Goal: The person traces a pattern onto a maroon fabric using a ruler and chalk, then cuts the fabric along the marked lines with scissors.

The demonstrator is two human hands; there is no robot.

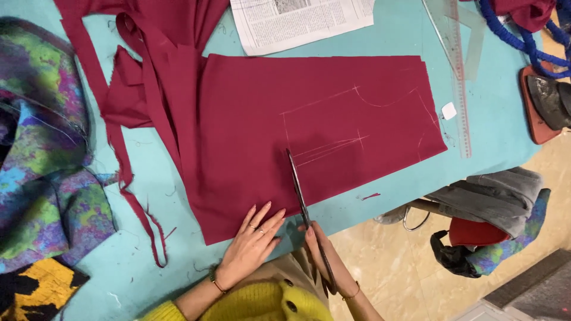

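She has the scissors (pixel 300 193) in her right hand (pixel 326 255), fingers clenched around the handles, blades running up into the red cloth (pixel 309 125) from its near edge. Her left hand (pixel 250 246) grips nothing; it lies flat and spread on the cloth just left of the blades, pinning it to the table (pixel 148 178).

The cloth is spread across the middle of the table, chalk lines (pixel 333 145) drawn on its right half. The cut runs close beside the left chalk line, so I'd say a small drift of the blades could carry it over the mark. The left fingertips sit near the blades too; if the cloth bunches or slips under that palm, the cut could wander, or the fingers could end up too close.

The table is covered in turquoise, littered with threads and red strips (pixel 128 172). A multicoloured fabric (pixel 41 154) is heaped at the left, a printed sheet (pixel 297 21) lies at the far edge, a clear ruler (pixel 458 89) to the right. Beyond the table edge, clothes are piled on a chair (pixel 488 214) over a pale tiled floor (pixel 386 267).
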